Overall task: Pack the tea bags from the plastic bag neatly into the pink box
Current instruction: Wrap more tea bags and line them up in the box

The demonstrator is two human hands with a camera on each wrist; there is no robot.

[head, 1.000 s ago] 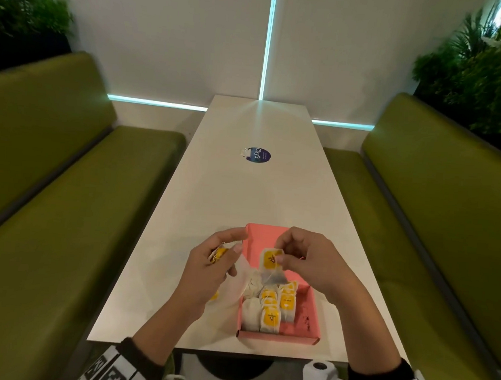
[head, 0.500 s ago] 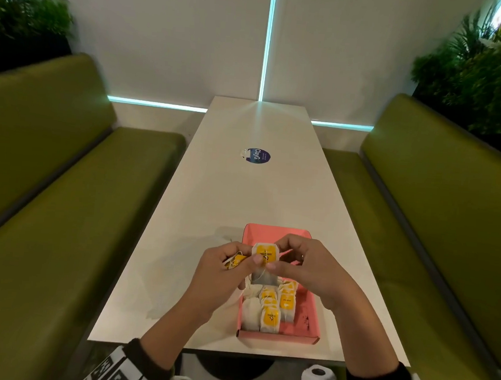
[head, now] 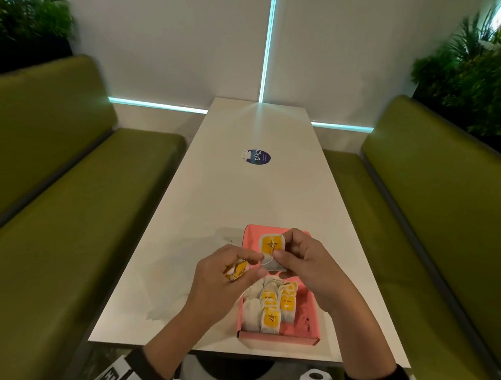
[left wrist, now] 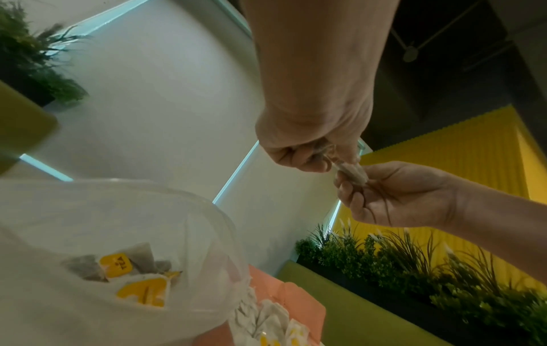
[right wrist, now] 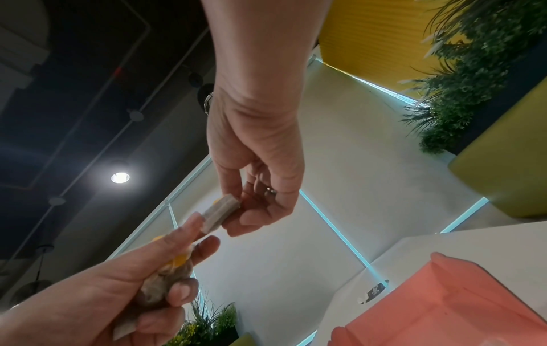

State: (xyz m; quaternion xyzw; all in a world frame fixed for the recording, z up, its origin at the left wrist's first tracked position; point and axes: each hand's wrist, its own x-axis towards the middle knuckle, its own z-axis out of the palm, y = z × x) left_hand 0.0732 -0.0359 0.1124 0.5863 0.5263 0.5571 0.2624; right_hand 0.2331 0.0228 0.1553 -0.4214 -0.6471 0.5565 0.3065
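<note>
Head view: two hands raised above a pink box (head: 313, 334) at the near end of a long white table (head: 233, 206).
Right hand (head: 306, 263): thumb and fingers pinch a tea bag (head: 272, 247) with a yellow tag, holding it upright over the far half of the box, at 12 o'clock from the packed rows.
Left hand (head: 221, 280): fingers curl round a bunch of loose tea bags (head: 236, 271); its thumb and forefinger reach to the lower edge of the upright bag, where a thin string loops.
Packed tea bags (head: 270, 308): standing in rows in the near half of the box, yellow tags facing up.
Plastic bag (left wrist: 118, 234): clear, lying on the table at 9 o'clock from the box, touching its side; in the left wrist view several tea bags lie inside.
Right wrist view: the right hand (right wrist: 260, 168) pinches the bag from above, and the left hand (right wrist: 124, 288) clenches its bunch below.
Surroundings: a round dark sticker (head: 257, 157) at 12 o'clock, well apart from the box; green benches (head: 62, 205) along both sides.
</note>
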